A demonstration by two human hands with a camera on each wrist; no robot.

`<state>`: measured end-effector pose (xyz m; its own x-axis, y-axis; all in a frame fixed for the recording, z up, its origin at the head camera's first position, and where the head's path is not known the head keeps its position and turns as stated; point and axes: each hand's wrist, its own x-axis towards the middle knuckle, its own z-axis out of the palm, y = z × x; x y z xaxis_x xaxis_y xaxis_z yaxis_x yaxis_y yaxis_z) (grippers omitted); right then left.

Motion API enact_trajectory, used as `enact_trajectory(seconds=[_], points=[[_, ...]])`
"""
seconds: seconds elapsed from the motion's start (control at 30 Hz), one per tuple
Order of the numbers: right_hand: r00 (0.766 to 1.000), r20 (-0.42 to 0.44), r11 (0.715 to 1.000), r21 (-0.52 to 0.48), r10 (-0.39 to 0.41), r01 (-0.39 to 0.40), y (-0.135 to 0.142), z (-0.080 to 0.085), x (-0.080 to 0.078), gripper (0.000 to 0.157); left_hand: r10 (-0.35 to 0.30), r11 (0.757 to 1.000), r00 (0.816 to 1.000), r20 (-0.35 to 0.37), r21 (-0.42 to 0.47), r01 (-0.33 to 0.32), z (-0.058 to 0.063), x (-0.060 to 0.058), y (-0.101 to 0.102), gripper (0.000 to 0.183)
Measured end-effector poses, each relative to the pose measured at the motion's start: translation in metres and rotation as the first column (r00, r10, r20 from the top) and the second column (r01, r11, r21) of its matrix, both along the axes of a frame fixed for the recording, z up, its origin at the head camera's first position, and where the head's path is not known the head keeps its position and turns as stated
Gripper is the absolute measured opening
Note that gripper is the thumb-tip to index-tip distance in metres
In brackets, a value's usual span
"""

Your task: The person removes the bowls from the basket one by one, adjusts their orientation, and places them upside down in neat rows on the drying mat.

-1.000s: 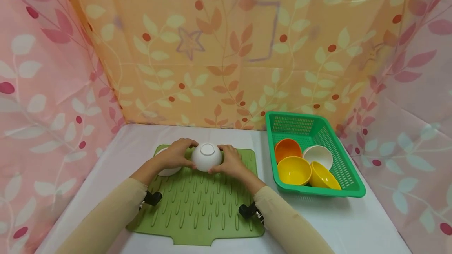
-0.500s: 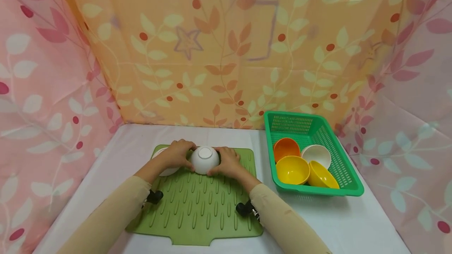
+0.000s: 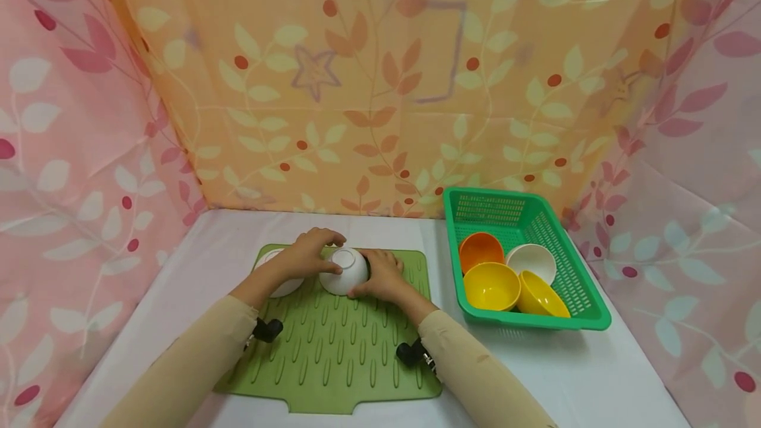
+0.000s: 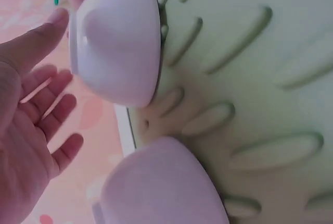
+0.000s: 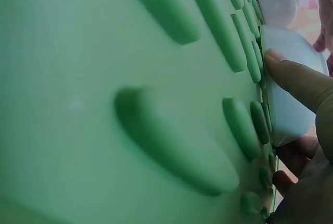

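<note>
An upturned bowl [image 3: 352,278] is gripped by the right hand [image 3: 385,276], a second bowl [image 3: 287,288] at nine o'clock part-blocked by the spread left hand [image 3: 306,258], a basket [image 3: 535,323] at three.

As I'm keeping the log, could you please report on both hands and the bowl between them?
Right hand gripping white bowl; left hand beside it, holding nothing. Bowl upturned on green ridged mat. Possible obstacle: second upturned white bowl to its left.

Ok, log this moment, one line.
Left hand: not gripping | right hand: holding upturned white bowl on mat | second bowl: upturned alongside | basket: right of mat
</note>
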<state>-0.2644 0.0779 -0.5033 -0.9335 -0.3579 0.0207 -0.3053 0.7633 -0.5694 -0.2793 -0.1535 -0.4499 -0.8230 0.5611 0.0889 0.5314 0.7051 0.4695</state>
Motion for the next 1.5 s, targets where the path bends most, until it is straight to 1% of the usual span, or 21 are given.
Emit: enact_trajectory(seconds=[0.07,0.17,0.23,0.27,0.33,0.4,0.5,0.57,0.67,0.73,0.8,0.87,0.97,1.07,1.13,1.23,1.37,1.5], points=[[1.0,0.001,1.0,0.007,0.007,-0.007,0.001,0.002,0.0,0.093,-0.027,0.999,1.0,0.0,0.024,0.027,0.001,-0.001,0.004,0.055],[0.999,0.004,0.999,0.031,0.038,-0.038,0.002,0.006,0.003,0.095,-0.033,0.999,0.999,0.011,0.022,0.033,-0.003,-0.003,0.007,0.05],[0.998,-0.006,0.996,0.059,0.068,-0.067,0.001,0.014,0.008,0.097,-0.021,1.0,0.999,0.03,0.02,0.021,-0.007,-0.002,0.007,0.05],[0.996,-0.016,0.994,0.078,0.084,-0.082,0.001,0.022,0.012,0.097,-0.015,1.0,0.999,0.038,0.02,0.015,-0.009,-0.001,0.006,0.05],[0.992,-0.043,0.986,0.122,0.12,-0.114,0.002,0.044,0.018,0.095,0.0,1.0,0.998,0.06,0.022,-0.001,-0.012,-0.001,0.006,0.05],[0.983,-0.078,0.973,0.172,0.168,-0.152,0.007,0.073,0.022,0.09,0.014,1.0,0.998,0.062,0.016,-0.015,-0.013,0.0,0.006,0.05],[0.958,-0.118,0.943,0.24,0.263,-0.229,0.026,0.121,0.02,0.082,0.026,1.0,0.998,0.055,0.005,-0.026,-0.011,-0.002,0.007,0.047],[0.936,-0.124,0.919,0.273,0.329,-0.286,0.045,0.146,0.016,0.076,0.023,1.0,0.999,0.045,0.003,-0.024,-0.011,-0.001,0.006,0.046],[0.902,-0.132,0.877,0.327,0.412,-0.353,0.084,0.174,0.007,0.065,0.019,1.0,0.999,0.035,0.008,-0.019,-0.012,-0.001,0.005,0.046],[0.888,-0.13,0.856,0.357,0.441,-0.374,0.113,0.185,-0.001,0.057,0.015,1.0,0.999,0.028,0.01,-0.015,-0.013,-0.002,0.005,0.047],[0.88,-0.132,0.844,0.38,0.455,-0.379,0.145,0.188,-0.01,0.051,0.014,1.0,1.0,0.027,0.003,-0.014,-0.013,-0.002,0.007,0.048],[0.885,-0.128,0.846,0.382,0.447,-0.371,0.175,0.185,-0.018,0.046,0.021,1.0,0.999,0.025,-0.013,-0.02,-0.012,-0.001,0.008,0.048],[0.9,-0.119,0.858,0.374,0.42,-0.351,0.213,0.175,-0.027,0.039,0.038,0.998,0.999,0.018,-0.043,-0.037,-0.01,0.001,0.011,0.048],[0.921,-0.069,0.872,0.356,0.383,-0.336,0.241,0.165,-0.033,0.036,0.055,0.996,0.998,0.005,-0.064,-0.055,-0.008,0.002,0.013,0.047],[0.933,-0.022,0.879,0.345,0.358,-0.329,0.253,0.159,-0.035,0.037,0.056,0.996,0.998,0.001,-0.069,-0.056,-0.008,0.002,0.014,0.047],[0.944,0.037,0.887,0.331,0.329,-0.322,0.265,0.153,-0.036,0.039,0.054,0.995,0.999,-0.004,-0.082,-0.054,-0.007,0.003,0.015,0.047],[0.938,0.051,0.882,0.327,0.342,-0.339,0.272,0.144,-0.039,0.042,0.06,0.994,0.998,-0.003,-0.096,-0.06,-0.005,0.004,0.015,0.047],[0.928,0.032,0.865,0.35,0.372,-0.359,0.276,0.138,-0.045,0.046,0.067,0.994,0.998,0.001,-0.087,-0.067,-0.003,0.004,0.015,0.047]])
